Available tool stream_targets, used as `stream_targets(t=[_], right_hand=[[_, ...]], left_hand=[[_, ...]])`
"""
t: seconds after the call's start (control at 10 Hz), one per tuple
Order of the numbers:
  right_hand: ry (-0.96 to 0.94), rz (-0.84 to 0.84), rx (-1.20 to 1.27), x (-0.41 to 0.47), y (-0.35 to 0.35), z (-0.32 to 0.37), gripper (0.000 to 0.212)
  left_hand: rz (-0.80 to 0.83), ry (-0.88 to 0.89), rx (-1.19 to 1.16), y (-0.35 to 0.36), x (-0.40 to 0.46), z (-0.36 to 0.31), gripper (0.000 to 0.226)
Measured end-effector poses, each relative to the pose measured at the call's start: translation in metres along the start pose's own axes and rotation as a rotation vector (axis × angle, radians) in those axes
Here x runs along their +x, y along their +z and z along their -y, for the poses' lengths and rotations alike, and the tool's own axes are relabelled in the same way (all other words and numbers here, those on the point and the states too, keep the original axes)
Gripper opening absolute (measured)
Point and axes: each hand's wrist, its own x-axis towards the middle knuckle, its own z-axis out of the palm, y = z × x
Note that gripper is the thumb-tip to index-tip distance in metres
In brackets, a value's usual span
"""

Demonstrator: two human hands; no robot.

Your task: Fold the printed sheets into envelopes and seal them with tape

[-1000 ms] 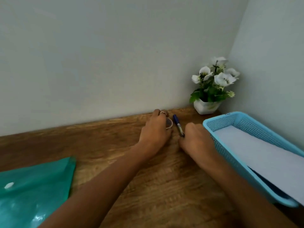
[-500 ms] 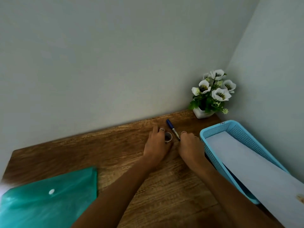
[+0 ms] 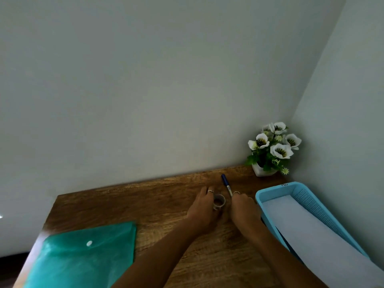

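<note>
The tape roll (image 3: 219, 202), a small clear ring, stands on the wooden tabletop (image 3: 128, 201) between both hands. The left hand (image 3: 202, 210) holds it at the side with curled fingers; a thin ring is on one finger. The right hand (image 3: 244, 208) is just beside the roll with fingers bent down, and its grip cannot be told because the fingertips are hidden. A blue pen (image 3: 226, 183) lies just behind the hands. The white sheets (image 3: 307, 231) lie in a light blue plastic basket (image 3: 270, 189) with perforated walls, at the right; a small dark label on its rim is not readable. A glossy green plastic folder (image 3: 83, 258) with a white snap button lies at the left. White flowers (image 3: 272, 148) in a white pot stand in the corner.
</note>
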Motion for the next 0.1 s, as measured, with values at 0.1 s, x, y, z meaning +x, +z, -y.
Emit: stream_targets(t=[0.1], right_hand=[[-0.027, -0.009, 0.042, 0.004, -0.0121, -0.0011, 0.025]], left_hand=[[-0.064, 0.01, 0.119, -0.0171, 0.0029, -0.011, 0.07]])
